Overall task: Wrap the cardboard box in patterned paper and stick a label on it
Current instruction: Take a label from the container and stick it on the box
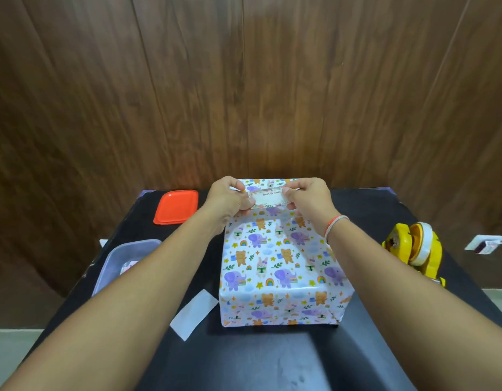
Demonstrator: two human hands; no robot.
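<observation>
The box (280, 263), covered in white paper printed with elephants, bears and rainbows, stands in the middle of the black table (244, 359). Over its far top edge a small white label (268, 198) reading "Best Wishes" is held flat between both hands. My left hand (230, 197) pinches the label's left end. My right hand (307, 197) pinches its right end. Whether the label touches the paper I cannot tell.
An orange-red lid (176, 206) lies at the far left of the table. A clear plastic container (125, 263) with small items sits at the left edge. A white backing strip (194, 314) lies left of the box. A yellow tape dispenser (416, 253) stands at the right.
</observation>
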